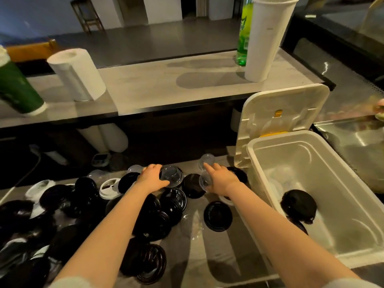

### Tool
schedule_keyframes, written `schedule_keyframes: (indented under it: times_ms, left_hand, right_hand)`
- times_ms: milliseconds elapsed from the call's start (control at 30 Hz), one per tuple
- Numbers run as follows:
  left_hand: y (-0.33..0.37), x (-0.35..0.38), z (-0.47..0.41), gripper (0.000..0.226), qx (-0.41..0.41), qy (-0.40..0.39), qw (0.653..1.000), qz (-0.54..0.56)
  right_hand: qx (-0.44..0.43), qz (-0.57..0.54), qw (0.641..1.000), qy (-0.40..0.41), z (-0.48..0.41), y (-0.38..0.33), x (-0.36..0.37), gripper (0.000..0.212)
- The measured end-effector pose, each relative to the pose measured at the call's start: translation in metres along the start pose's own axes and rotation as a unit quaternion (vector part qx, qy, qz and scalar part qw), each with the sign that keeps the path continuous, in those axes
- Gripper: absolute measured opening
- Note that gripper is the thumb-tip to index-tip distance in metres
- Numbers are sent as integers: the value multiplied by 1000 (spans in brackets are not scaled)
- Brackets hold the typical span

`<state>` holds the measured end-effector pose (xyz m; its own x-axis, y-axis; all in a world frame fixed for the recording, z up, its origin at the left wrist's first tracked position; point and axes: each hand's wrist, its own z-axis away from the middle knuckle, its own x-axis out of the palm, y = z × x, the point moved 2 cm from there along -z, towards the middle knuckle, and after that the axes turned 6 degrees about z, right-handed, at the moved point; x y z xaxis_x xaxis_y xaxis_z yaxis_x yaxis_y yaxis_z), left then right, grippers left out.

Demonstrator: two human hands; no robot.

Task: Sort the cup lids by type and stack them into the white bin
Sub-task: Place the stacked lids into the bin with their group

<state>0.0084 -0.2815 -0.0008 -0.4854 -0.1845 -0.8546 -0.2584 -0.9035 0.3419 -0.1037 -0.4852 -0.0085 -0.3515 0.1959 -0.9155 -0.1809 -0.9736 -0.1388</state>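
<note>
The left hand (152, 178) grasps a clear dome lid (172, 176) from its left side, with the fingers curled over the rim. The right hand (222, 180) seems to pinch a second clear dome lid (205, 181) at its thumb side. Its forefinger stretches toward a third clear dome lid (206, 160) just beyond the fingertip; I cannot tell whether they touch.

Between the hands lies a black flat lid (193, 186). More black lids (62, 206) are heaped left of the left hand and under both forearms, with a white sip lid (109, 187) among them. The white bin (291, 135) stands just right of the right hand, with its hinged cover (282, 109) thrown back. Inside, a black lid stack (299, 205) sits on the near side, and what look like clear lids (279, 179) show faintly beyond it.

The step in hand looks like gathering the clear domes.
- **Nesting:** turn all three the same way up and seat them rim on rim before carrying.
- **Grip:** hold them lightly at the rim, since such thin plastic probably buckles if squeezed.
- **Placing:** set the nest on the clear lids in the bin, not on the black stack.
- **Forearms:** lift them clear of the heap, or black lids may be swept off the worktop (218, 254).
</note>
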Motion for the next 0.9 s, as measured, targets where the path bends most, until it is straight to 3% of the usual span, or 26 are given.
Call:
schedule_keyframes:
  times_ms: [200, 333, 467, 600, 700, 800, 900]
  left_hand:
    - [-1, 5, -22, 90, 0, -27, 999, 18]
    - [0, 14, -31, 83, 6, -38, 999, 7]
    - [-2, 17, -32, 68, 23, 1, 999, 48]
    - [-3, 9, -21, 59, 34, 70, 988, 131]
    - [-1, -4, -3, 50, 44, 103, 945, 307]
    - [3, -20, 25, 47, 55, 97, 844, 525]
    - [0, -32, 51, 45, 98, 99, 793, 593]
  right_hand:
    - [37, -38, 998, 18, -14, 1, 16, 73]
    - [40, -65, 996, 38, -16, 5, 17, 72]
    - [45, -157, 981, 104, -11, -1, 5, 66]
    - [48, -319, 937, 136, -2, -9, -6, 55]
    - [35, -403, 900, 162, 7, -19, -16, 56]
    - [6, -455, 878, 148, 16, -36, -28, 67]
    - [-24, -417, 903, 101, 23, -57, -46, 86]
